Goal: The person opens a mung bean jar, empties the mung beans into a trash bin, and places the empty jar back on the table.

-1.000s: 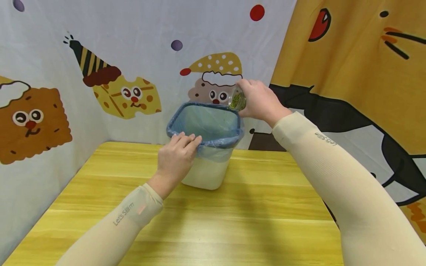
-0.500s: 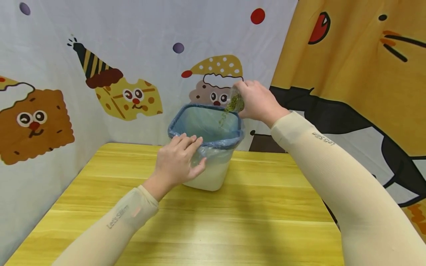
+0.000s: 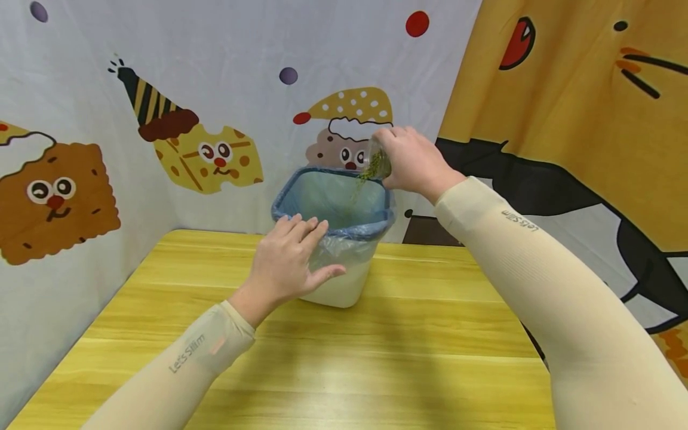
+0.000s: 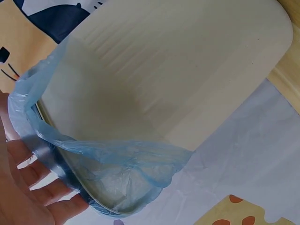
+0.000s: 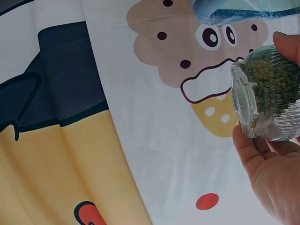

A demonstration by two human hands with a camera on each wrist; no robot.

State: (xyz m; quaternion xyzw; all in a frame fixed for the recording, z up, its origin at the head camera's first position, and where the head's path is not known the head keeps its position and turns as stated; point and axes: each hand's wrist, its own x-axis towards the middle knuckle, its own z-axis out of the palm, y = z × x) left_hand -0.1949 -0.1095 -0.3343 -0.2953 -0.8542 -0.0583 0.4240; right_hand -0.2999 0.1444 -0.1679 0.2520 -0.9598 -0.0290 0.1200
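A pale, tapered waste bin (image 3: 344, 283) stands on the table, lined with a thin blue plastic bag (image 3: 357, 232) folded over its rim. My left hand (image 3: 282, 260) rests its fingertips on the near rim; the thumb stretches out apart from the bin's side. In the left wrist view, those extended fingers (image 4: 35, 173) lie along the bagged rim. Over the bin's back right corner, my right hand (image 3: 416, 160) grips a clear glass jar (image 5: 243, 101) tipped on its side. Small green beans (image 3: 371, 170) spill from the jar's mouth into the bin. The bin's floor is out of sight.
The yellow wood-grain table (image 3: 344, 364) extends in front of the bin and to both sides. Close behind hangs a white cloth (image 3: 215, 54) with cartoon prints. An orange and black printed curtain (image 3: 559, 107) hangs at the right.
The jar has tilted further down and left, and beans now stream out of it. My left thumb has swung out from the bin's side, while the fingertips stay on the rim.
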